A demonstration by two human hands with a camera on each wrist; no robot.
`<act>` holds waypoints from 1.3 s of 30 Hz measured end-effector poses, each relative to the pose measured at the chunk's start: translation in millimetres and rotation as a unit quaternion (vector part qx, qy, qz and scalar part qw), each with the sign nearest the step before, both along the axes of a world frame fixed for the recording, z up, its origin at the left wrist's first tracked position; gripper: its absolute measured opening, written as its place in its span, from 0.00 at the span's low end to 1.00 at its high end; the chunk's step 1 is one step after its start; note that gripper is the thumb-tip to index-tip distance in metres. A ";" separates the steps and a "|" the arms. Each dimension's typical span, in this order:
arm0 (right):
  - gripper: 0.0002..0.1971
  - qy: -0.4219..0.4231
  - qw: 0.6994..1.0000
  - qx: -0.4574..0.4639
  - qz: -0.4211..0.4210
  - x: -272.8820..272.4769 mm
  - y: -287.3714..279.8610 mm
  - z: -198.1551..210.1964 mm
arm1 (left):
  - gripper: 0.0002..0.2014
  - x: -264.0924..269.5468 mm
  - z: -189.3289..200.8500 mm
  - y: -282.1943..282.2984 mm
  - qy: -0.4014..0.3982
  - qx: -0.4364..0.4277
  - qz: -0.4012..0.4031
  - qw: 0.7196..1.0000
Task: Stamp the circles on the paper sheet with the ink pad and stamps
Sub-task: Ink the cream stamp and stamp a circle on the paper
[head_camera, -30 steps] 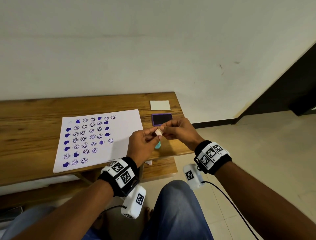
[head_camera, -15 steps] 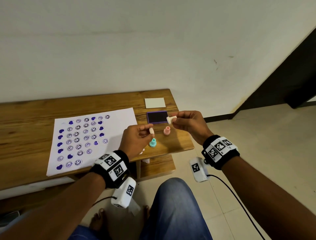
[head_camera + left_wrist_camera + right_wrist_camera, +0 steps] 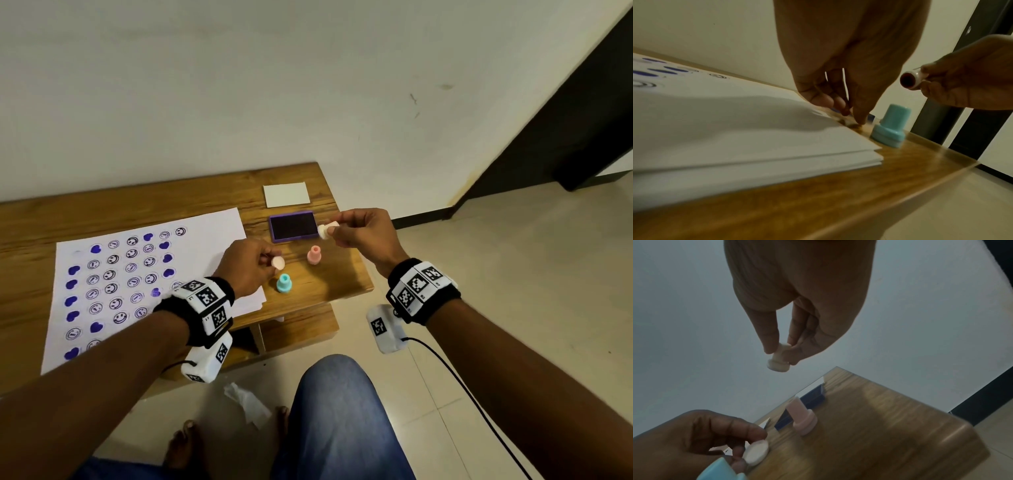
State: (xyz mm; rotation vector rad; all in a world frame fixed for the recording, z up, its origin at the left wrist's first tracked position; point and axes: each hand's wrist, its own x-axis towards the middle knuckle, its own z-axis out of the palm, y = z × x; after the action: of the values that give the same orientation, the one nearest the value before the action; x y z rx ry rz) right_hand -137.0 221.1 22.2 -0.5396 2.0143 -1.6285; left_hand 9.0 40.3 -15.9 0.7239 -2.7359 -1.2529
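Right hand point(image 3: 363, 230): I pinch the white stamp point(image 3: 327, 230), face sideways, beside the ink pad point(image 3: 293, 226).
Left hand point(image 3: 247, 265): I pinch its cap point(image 3: 278, 263), low over the table edge point(image 3: 342, 294).
Risk: tilted stamp inks unevenly; cap could knock the teal stamp point(image 3: 284, 283).
Paper point(image 3: 205, 240): left of both hands, one top-left circle looks blank.

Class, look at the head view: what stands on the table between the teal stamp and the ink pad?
The pink stamp stands upright between the teal stamp and the ink pad, touching neither; head view.
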 end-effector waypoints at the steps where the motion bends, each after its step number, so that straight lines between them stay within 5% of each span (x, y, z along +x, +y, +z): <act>1: 0.07 0.002 1.000 0.004 -0.003 -1.9 -1.8 -1.4 | 0.18 -0.4 -0.4 -0.1 -0.003 -0.008 -0.004 1.000; 9: 0.10 0.068 0.993 0.097 0.012 -19.2 -23.7 -6.7 | 0.26 -9.3 12.6 -15.9 -0.047 -0.054 -0.076 0.995; 15: 0.13 0.155 0.970 0.179 0.056 -38.0 -54.3 0.7 | 0.27 -33.3 21.8 -50.4 -0.032 -0.047 -0.044 0.997; 24: 0.15 0.243 0.926 0.254 0.137 -40.2 -87.2 -5.5 | 0.46 -60.3 1.5 -55.1 -0.061 -0.040 -0.061 0.995; 39: 0.10 0.261 0.883 0.344 0.183 -44.7 -115.5 -5.5 | 0.32 -76.1 -8.4 -59.2 -0.071 -0.104 -0.070 0.990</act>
State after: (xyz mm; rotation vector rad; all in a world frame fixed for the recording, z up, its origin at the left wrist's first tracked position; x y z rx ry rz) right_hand -181.6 105.6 16.7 -1.0648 2.4710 -0.4934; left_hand -67.0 -18.9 -24.2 0.6339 -3.0209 -0.9475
